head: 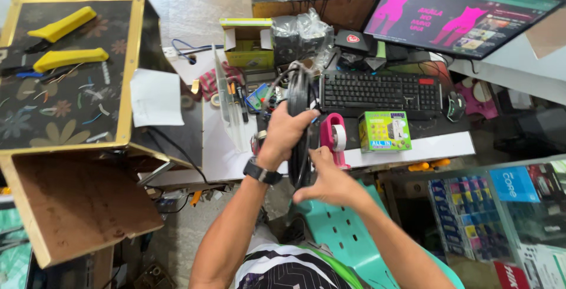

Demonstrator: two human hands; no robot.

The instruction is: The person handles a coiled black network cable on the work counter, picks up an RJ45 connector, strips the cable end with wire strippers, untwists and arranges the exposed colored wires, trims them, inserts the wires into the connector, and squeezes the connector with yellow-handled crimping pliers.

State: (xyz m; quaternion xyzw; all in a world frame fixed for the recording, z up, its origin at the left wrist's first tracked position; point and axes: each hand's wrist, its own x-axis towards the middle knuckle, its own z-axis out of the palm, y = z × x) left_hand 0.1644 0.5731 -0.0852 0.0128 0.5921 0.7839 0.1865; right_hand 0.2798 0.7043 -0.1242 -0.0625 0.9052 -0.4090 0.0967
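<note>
Patterned shirt [283, 271] at bottom centre, both forearms rising from it toward mid-frame. Teal chair [348, 236] with holes just below the right forearm.

Left hand [283, 134], black watch [262, 172] on its wrist, fingers closed round the upper part of a black cable coil [299, 124]. Coil stands on edge at frame centre, held in the air over the front of the worktop [218, 153]. Right hand [330, 180] at the coil's lower part, thumb and fingers pinched on the strands; exact hold partly hidden by the coil.

Pink tape dispenser [333, 138] just right of the coil, on the worktop edge. Green box [384, 131] beside it, further right. Black keyboard [380, 91] behind both, mouse [455, 105] at its right end. Monitor [463, 12] at upper right, tilted, showing pink figures. Plastic-wrapped black items [298, 35] and a yellow carton [247, 44] at upper centre.

Left of frame: gold-framed board [127, 65] with floral surface, two yellow-handled tools [65, 23] on it amid short wire scraps. White paper [156, 97] at its right edge. Brown panel [76, 206] below, at lower left.

Lower right: glass case [501, 212] with packaged goods inside.
</note>
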